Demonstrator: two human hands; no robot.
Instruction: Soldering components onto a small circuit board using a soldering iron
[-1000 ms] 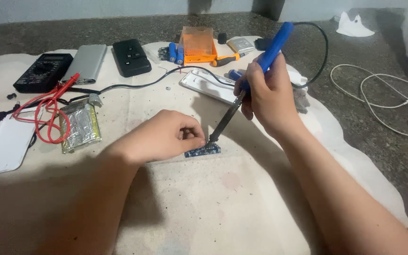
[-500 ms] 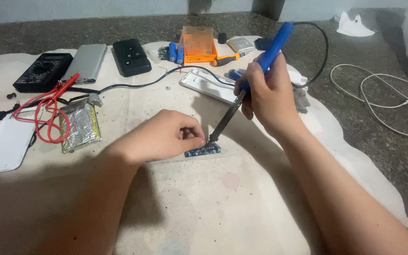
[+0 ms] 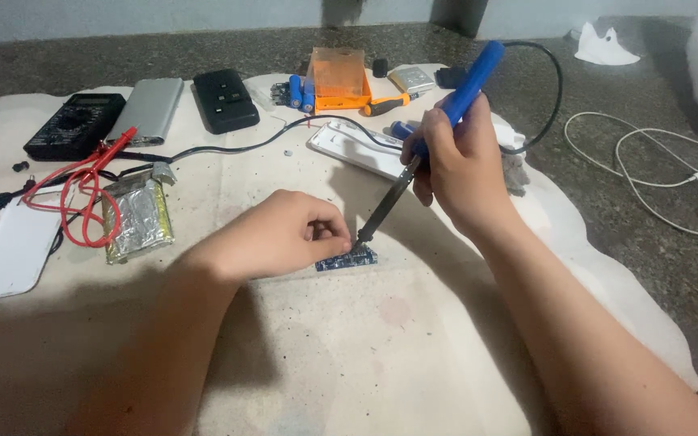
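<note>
A small blue circuit board (image 3: 351, 259) lies on a stained white cloth (image 3: 381, 347) near the middle. My left hand (image 3: 284, 234) rests on the cloth with its fingertips pinching the board's left edge. My right hand (image 3: 458, 165) grips a soldering iron with a blue handle (image 3: 468, 85). Its dark metal shaft (image 3: 385, 210) slants down to the left, and the tip touches the board beside my left fingertips. A black cord runs from the handle's top end.
At the back lie a black multimeter (image 3: 74, 125) with red leads (image 3: 78, 190), a grey power bank (image 3: 149, 109), a black case (image 3: 225, 99), blue cells (image 3: 300, 90), an orange box (image 3: 338, 78) and a white casing (image 3: 357, 149). A foil-wrapped pack (image 3: 137, 216) sits left; white cable (image 3: 648, 161) right.
</note>
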